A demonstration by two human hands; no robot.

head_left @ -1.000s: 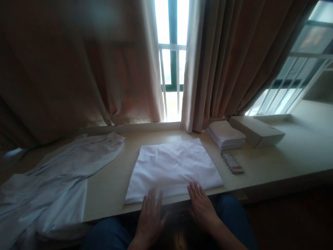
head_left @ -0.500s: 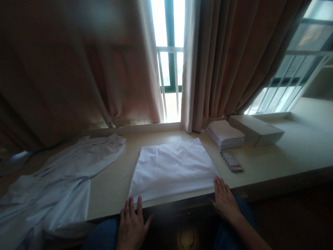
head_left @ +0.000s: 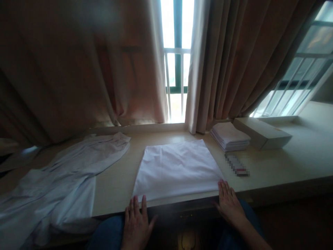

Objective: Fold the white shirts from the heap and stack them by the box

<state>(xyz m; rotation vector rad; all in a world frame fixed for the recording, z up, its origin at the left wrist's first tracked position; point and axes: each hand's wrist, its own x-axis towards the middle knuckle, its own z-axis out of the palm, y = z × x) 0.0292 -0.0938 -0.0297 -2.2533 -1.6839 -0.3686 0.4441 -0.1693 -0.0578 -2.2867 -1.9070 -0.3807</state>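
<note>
A folded white cloth (head_left: 178, 168) lies flat on the table (head_left: 281, 166), its near edge along the table's front. The left hand (head_left: 136, 224) rests at the near left corner, the right hand (head_left: 229, 201) at the near right corner; both lie flat, fingers apart, gripping nothing. A rumpled shirt (head_left: 65, 180) lies to the left; a cloth stack (head_left: 230, 136) and a box (head_left: 262, 132) sit to the right.

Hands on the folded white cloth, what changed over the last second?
Both hands slid apart from the near middle: the left hand to the folded white cloth's near left corner, the right hand to its near right corner. Loose garment, stack and box stayed put.
</note>
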